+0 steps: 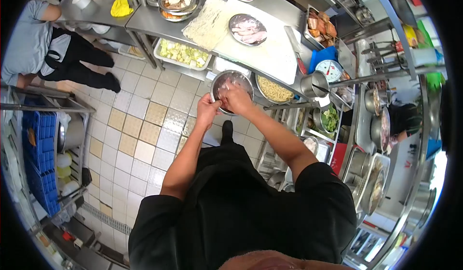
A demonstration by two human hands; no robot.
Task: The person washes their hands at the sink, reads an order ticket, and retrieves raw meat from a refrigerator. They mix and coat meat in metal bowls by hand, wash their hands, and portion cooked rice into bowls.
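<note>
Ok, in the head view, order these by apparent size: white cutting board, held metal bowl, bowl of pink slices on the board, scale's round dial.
1. White cutting board
2. Held metal bowl
3. Bowl of pink slices
4. Scale's round dial
Nearness may enlarge the held bowl.

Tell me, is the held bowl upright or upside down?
Upright: the metal bowl shows its open top, with the right hand inside and left hand at its rim. Slight tilt: cannot tell.
</note>
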